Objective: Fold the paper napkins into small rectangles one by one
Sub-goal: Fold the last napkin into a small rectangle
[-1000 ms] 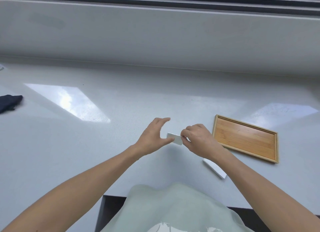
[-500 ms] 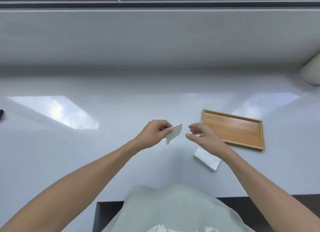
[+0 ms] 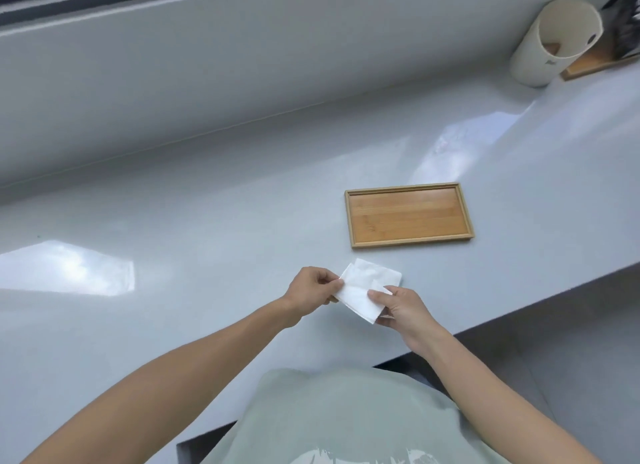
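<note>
Fingers [image 3: 334, 283]: left hand [image 3: 309, 294] pinching napkin [image 3: 360, 292] at its left edge; right hand [image 3: 401, 311] gripping its near right corner.
Napkin: hanging between both hands, just above counter [image 3: 207, 238], near tray [image 3: 408, 215].
Tray: sitting just beyond napkin.
Cup [image 3: 554, 41]: lying far right.

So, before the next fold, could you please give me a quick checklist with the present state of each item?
1. Left hand grips the napkin: ok.
2. Right hand grips the opposite edge: ok.
3. Napkin already a small rectangle: not ok, partly opened out.
4. Napkin edges aligned: cannot tell.
5. Wooden tray free to receive it: ok.
6. Counter beneath is clear: ok.
</note>
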